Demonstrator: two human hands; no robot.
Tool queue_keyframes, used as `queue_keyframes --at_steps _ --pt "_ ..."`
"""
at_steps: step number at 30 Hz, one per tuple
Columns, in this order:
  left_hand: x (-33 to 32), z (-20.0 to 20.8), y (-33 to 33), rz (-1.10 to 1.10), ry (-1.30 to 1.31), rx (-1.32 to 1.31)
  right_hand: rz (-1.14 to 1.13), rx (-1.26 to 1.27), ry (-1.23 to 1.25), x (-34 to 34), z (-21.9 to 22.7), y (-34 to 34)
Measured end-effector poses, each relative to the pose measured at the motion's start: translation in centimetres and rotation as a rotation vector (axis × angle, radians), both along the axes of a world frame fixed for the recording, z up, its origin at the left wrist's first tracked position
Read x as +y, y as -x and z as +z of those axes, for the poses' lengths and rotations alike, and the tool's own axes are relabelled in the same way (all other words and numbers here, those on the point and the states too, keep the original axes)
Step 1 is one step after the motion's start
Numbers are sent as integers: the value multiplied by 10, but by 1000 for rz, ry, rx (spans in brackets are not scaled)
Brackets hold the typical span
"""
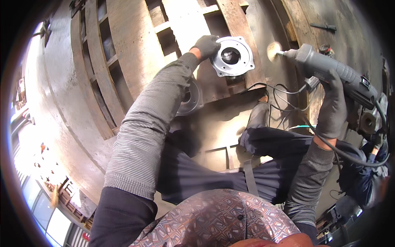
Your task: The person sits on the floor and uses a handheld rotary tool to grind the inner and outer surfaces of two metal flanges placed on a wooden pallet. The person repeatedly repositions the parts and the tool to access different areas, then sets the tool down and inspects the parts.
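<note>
Near the near right corner of the wooden pallet (131,45), we hold a silver flanged ring (245,57) by its left rim with our gloved left hand (207,46), while a second ring (196,101) lies at the pallet's near edge, partly hidden by our left forearm (142,131). Our gloved right hand (332,105) grips a grey power tool (339,69), its pale round head (273,51) showing just past the pallet's right edge.

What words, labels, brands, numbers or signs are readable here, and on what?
None readable.
Grey power tool: no marking can be made out.
Silver flanged ring: no lettering can be made out.
Red mark at lower left: too small and blurred to read; can't tell if it's a sign.
Patterned shirt: geometric print, no words made out.
</note>
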State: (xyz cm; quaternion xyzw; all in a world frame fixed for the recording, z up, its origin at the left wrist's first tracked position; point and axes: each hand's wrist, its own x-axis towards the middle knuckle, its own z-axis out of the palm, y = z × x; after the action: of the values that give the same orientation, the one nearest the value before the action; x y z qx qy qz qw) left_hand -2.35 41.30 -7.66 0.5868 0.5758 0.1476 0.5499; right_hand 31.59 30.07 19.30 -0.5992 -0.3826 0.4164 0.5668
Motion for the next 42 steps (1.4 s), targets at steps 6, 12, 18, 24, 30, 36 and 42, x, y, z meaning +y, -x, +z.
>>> queue_keyframes --at_steps 6,12,18,24,30,36,42 --pt "-36 57 -8 127 39 -34 -117 -152 12 -43 5 30" --pt "-64 95 -16 73 54 87 -109 -328 142 -58 8 41" --pt "-66 92 -14 97 -17 54 -44 -433 36 -65 -1 41" --pt "-61 95 -11 120 -23 22 24 -466 38 -68 -3 42" --pt "-60 97 -6 120 47 11 135 -455 -2 -63 -13 56" --pt "-51 80 -2 158 71 -11 282 -442 -81 -61 -35 77" --pt "-37 56 -1 214 105 -56 427 -645 -115 -49 -54 97"
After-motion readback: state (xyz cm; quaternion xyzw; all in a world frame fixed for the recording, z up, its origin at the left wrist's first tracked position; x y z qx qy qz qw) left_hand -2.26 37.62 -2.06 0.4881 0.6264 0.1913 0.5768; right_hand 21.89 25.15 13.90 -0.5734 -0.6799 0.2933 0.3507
